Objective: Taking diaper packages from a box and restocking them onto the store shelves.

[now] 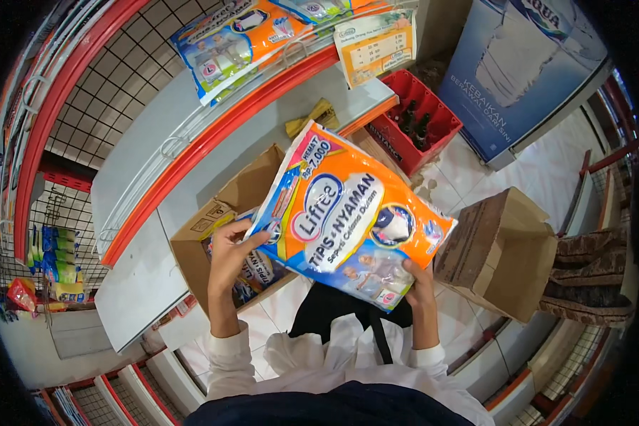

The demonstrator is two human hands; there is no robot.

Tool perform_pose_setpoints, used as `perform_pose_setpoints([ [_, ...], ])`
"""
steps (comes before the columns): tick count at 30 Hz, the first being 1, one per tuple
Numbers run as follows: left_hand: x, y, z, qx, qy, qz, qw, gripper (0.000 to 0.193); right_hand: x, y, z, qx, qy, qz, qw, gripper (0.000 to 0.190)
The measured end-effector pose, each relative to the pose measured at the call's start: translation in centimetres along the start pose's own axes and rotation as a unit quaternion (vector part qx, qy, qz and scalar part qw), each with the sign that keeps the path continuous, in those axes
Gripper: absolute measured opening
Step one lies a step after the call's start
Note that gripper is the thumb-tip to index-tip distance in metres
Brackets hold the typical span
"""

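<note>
Both hands grip one orange and blue plastic pack of Lifree adult diapers [351,218], tilted in front of my body. My left hand [234,258] pinches its left edge, thumb on the printed front. At the lower right corner, my right hand [419,282] holds the pack with the thumb on top. Beneath and to the left is an open cardboard box [191,261] with more Lifree packs [258,271] inside, partly hidden by my left hand and the held pack. Similar packs [223,53] lie on the shelf above.
A red-edged metal shelf [266,80] curves across the front, a paper price sign [375,45] hanging from it. Beyond are a red crate of bottles [420,122] and a blue Aqua-branded cabinet [527,80]. Another open cardboard box [500,255] stands at right on the tiled floor [442,183].
</note>
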State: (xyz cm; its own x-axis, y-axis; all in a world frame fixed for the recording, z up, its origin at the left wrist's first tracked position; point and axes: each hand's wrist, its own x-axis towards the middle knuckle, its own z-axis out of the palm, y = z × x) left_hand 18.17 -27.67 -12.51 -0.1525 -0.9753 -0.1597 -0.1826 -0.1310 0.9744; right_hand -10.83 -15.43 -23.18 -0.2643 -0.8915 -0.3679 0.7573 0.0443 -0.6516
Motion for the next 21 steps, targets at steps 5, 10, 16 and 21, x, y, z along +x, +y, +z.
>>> perform_pose_setpoints([
  [5, -0.8, -0.4, -0.5, -0.023, 0.063, 0.043, 0.997, 0.021, 0.0, 1.1, 0.7, 0.02, -0.014, -0.013, 1.0, 0.065],
  [10, -2.3, -1.5, 3.8, -0.072, 0.006, 0.07, 0.995, 0.038, -0.5, 1.9, 1.5, 0.078, -0.026, -0.037, 0.996, 0.067],
  [16, -5.4, -3.4, 10.7, -0.228, 0.051, -0.038, 0.972, 0.063, -1.3, 3.1, 2.9, 0.021, -0.106, 0.03, 0.994, 0.071],
  [21, -1.6, 3.1, 7.1, -0.359, 0.109, -0.012, 0.927, 0.055, -0.1, 0.4, 4.5, -0.054, -0.228, 0.039, 0.971, 0.083],
])
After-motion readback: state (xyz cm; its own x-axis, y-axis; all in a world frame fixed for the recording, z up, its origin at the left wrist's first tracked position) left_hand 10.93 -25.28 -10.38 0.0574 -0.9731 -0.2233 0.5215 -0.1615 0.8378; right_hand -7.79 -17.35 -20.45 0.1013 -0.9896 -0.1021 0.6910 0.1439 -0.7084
